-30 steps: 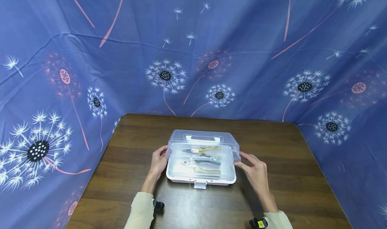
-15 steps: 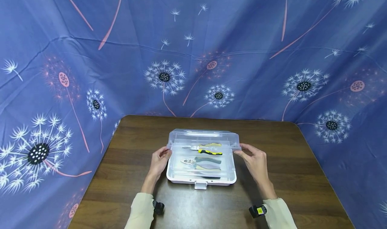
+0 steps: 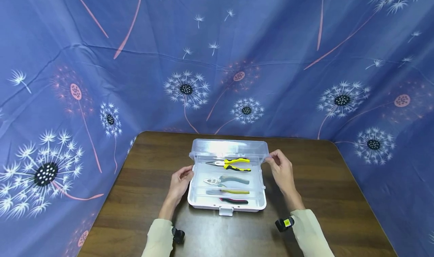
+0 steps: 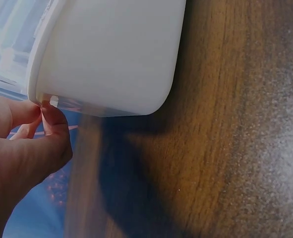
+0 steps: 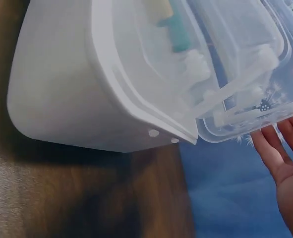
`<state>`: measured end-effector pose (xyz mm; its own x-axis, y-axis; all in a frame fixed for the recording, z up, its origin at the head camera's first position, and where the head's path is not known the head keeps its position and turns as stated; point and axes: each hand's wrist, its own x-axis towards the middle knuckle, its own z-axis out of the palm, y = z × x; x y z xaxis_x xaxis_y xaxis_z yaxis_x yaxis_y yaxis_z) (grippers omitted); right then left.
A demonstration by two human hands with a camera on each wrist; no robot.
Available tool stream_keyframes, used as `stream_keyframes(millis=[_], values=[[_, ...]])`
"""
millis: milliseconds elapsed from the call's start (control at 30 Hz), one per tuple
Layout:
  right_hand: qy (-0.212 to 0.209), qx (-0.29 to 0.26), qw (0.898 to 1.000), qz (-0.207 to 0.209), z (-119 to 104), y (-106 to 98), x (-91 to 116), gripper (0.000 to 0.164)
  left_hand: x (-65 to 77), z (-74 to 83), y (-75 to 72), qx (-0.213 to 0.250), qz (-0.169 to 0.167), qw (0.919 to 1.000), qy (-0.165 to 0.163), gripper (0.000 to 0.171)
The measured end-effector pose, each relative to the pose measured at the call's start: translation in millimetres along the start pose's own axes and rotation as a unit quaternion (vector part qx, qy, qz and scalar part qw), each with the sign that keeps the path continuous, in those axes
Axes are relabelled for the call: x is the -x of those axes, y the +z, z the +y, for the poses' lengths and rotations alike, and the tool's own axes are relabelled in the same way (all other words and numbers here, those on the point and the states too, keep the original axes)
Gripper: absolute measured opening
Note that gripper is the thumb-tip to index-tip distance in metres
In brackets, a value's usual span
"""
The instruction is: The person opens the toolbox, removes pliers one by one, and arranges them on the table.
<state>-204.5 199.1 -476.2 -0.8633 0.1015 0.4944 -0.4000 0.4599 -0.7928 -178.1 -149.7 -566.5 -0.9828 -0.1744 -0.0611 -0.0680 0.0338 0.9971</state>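
The left hand pinches the white box near 10 o'clock, seemingly to steady it on the bench, while the right hand touches the clear lid around 2 o'clock, gripping or just propping, I can't tell from here.

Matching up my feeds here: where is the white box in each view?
Head: the box is in the lower middle, between the left hand and right hand.
Left wrist: the box is at the top, left of centre.
Right wrist: the box is at the upper left.
Shared landmark: the brown table, visible beside the box in all three.
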Motion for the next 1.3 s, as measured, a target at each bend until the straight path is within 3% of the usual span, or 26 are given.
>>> stream_keyframes(millis=[100, 200, 333, 433, 633, 1033, 1300], values=[[0.009, -0.02, 1.0, -0.019, 3, 2, -5, 0.007, 0.1, -0.1, 0.1, 0.006, 0.0, 1.0, 0.001, 0.032], [0.007, -0.048, 0.998, -0.042, 10, 3, -11, 0.015, 0.4, -0.3, 0.3, 0.011, -0.001, 0.9999, 0.003, 0.032], [-0.01, -0.071, 0.996, -0.047, 36, 8, -18, 0.018, -0.2, -1.4, 0.9, 0.01, -0.003, 0.9999, 0.004, 0.032], [-0.03, -0.06, 0.997, -0.041, 56, 12, -23, 0.018, -0.7, -1.4, 2.1, 0.002, -0.003, 1.0, 0.004, 0.032], [-0.058, -0.01, 0.997, -0.052, 67, 16, -29, 0.027, -2.0, -1.4, 3.3, 0.004, -0.003, 1.0, -0.001, 0.032], [-0.058, -0.011, 0.993, -0.106, 77, 28, -37, 0.058, 1.0, -3.4, 0.6, 0.014, 0.007, 0.9999, 0.0, 0.031], [-0.023, 0.028, 0.992, -0.12, 87, 37, -46, 0.058, 2.2, -2.4, 2.6, 0.024, 0.007, 0.9996, 0.013, 0.03]])
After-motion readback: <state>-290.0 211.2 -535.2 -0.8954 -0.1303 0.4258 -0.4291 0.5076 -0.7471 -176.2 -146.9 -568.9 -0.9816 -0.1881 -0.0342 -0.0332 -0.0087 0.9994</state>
